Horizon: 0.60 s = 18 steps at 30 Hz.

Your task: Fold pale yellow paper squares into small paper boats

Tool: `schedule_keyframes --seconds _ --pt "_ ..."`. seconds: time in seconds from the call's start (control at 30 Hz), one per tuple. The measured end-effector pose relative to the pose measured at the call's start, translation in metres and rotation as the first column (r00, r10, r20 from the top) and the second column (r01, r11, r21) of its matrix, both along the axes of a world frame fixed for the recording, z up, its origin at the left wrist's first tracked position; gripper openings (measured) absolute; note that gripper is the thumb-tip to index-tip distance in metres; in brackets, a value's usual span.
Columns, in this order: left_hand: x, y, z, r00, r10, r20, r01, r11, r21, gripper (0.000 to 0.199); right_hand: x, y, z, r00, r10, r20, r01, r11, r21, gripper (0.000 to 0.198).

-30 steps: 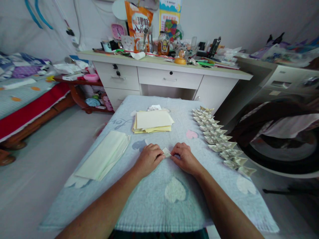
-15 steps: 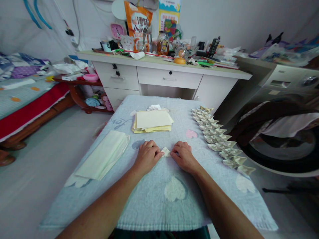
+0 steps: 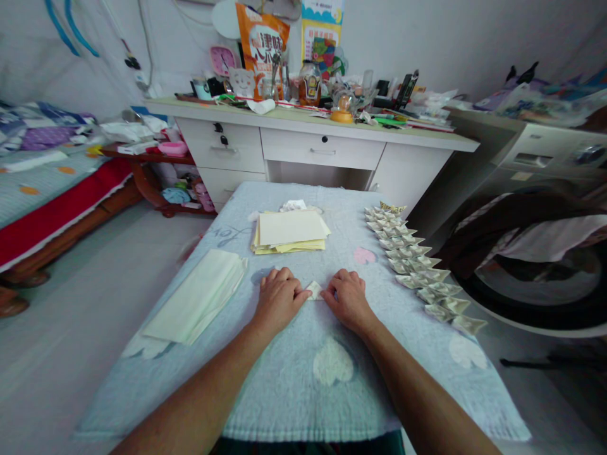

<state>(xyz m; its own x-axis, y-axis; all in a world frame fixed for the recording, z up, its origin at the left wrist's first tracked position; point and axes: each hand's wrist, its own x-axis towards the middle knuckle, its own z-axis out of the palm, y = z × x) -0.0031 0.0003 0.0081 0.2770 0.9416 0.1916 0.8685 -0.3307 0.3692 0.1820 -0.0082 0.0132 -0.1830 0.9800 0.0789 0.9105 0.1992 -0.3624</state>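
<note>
Left hand (image 3: 279, 298) and right hand (image 3: 349, 298) pinch the small folded paper (image 3: 315, 290) flat on the bench (image 3: 284, 379); uneven pressure on the soft cloth could skew the crease.

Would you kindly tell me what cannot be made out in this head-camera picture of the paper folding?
- Small folded paper: mostly hidden under the left hand and right hand, so its shape and the grip on it are unclear.
- Row of folded pieces: too small to see the printed pattern.
- Yellow paper stack: the sheet count is not visible.
- Items on the desk: crowded, overlapping, too small.
- Towel-covered table: near edge cut off by the frame.
</note>
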Motion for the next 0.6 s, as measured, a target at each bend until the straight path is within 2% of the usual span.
schedule_keyframes --seconds 0.27,0.6 --pt "-0.008 0.0021 0.0004 0.998 -0.06 0.029 0.062 0.996 -0.066 0.016 -0.0013 0.001 -0.0009 1.0 -0.005 0.023 0.005 1.0 0.009 0.02" --pt "-0.0042 -0.0008 0.001 1.0 -0.023 -0.019 0.022 0.999 -0.04 0.014 -0.0026 0.0006 -0.0016 0.999 -0.025 0.027 0.025 1.0 0.008 0.02"
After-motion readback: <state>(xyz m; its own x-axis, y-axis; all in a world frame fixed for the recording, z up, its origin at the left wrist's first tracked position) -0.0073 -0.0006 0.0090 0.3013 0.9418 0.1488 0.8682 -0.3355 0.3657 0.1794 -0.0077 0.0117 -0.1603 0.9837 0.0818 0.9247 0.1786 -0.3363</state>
